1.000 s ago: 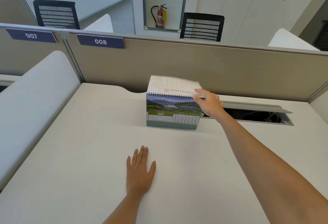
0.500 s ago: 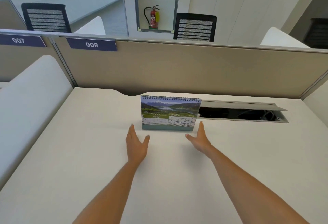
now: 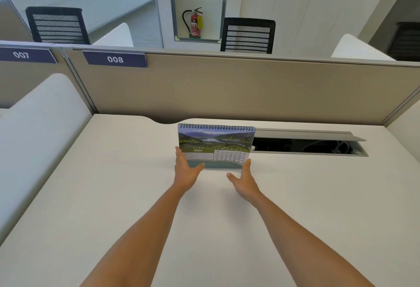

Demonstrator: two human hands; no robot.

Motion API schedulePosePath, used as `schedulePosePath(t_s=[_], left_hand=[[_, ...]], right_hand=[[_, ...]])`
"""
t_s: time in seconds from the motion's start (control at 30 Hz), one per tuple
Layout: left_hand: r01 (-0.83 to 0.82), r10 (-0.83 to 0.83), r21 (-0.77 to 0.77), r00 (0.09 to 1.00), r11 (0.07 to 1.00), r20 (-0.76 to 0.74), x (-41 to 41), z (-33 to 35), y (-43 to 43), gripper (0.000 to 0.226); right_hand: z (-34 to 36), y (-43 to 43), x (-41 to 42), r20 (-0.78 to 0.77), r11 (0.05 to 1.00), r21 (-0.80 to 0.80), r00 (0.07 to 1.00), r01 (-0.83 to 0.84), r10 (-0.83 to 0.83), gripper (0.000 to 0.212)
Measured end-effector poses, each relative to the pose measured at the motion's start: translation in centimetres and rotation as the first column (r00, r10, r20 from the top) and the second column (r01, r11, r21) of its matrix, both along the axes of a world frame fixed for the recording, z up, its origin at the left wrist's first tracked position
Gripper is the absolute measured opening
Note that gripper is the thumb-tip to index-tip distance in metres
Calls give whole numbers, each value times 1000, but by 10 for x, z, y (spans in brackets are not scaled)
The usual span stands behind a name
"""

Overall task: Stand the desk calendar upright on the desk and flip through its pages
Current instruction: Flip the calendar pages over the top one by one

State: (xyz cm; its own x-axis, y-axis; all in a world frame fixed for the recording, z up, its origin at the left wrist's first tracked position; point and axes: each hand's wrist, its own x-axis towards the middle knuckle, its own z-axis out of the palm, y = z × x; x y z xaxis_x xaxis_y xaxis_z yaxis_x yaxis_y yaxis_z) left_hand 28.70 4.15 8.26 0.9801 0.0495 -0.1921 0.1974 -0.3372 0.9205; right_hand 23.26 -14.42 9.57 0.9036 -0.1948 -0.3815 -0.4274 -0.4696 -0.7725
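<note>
The spiral-bound desk calendar (image 3: 216, 140) stands upright on the white desk (image 3: 109, 200) near the back, showing a mountain-lake photo and the MAY page. My left hand (image 3: 185, 170) is open at its lower left corner, fingers against the left edge and thumb by the front of the base. At the lower right corner my right hand (image 3: 244, 178) is open too, fingertips touching the page and thumb spread away. Neither hand has closed around the calendar.
An open cable hatch (image 3: 306, 147) with its grey lid raised lies just right of the calendar. A beige partition (image 3: 227, 91) labelled 008 runs along the back of the desk. A white rounded divider (image 3: 34, 132) borders the left side.
My right hand let go of the flipped page, which went over the back. Both hands then moved forward from the desk to the calendar's lower corners.
</note>
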Motion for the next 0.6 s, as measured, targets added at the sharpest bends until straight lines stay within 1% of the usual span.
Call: schedulePosePath(t_s=[0.13, 0.27, 0.3, 0.37, 0.43, 0.47, 0.5, 0.57, 0.6], left_hand=[[-47, 47, 46, 999, 998, 3, -4, -1, 0, 96], [-73, 73, 23, 997, 997, -23, -9, 2, 2, 84], [-72, 73, 12, 997, 997, -14, -11, 3, 3, 79], [-111, 111, 9, 994, 994, 15, -17, 6, 6, 64], [-196, 195, 49, 980, 979, 23, -23, 10, 12, 52], [-231, 230, 61, 973, 971, 22, -26, 13, 16, 46], [-253, 252, 54, 967, 966, 21, -29, 17, 19, 39], [-255, 255, 32, 967, 966, 17, -34, 27, 28, 26], [-249, 248, 25, 968, 968, 26, -36, 35, 32, 28]], right_hand=[[-3, 2, -8, 39, 999, 44, 999, -29, 27, 94], [-3, 2, -15, 75, 997, 71, 997, -11, 6, 89], [-3, 2, -16, 107, 996, 88, 994, 28, -37, 85], [0, 0, -19, 153, 975, 169, 974, 143, -169, 65], [8, -4, -21, 114, 919, 315, 952, 237, -284, 44], [12, -7, -21, 78, 884, 385, 946, 264, -316, 38], [17, -12, -22, 47, 859, 431, 944, 276, -327, 34], [29, -22, -22, 30, 861, 444, 957, 246, -288, 28], [36, -27, -23, 38, 863, 459, 966, 212, -257, 35]])
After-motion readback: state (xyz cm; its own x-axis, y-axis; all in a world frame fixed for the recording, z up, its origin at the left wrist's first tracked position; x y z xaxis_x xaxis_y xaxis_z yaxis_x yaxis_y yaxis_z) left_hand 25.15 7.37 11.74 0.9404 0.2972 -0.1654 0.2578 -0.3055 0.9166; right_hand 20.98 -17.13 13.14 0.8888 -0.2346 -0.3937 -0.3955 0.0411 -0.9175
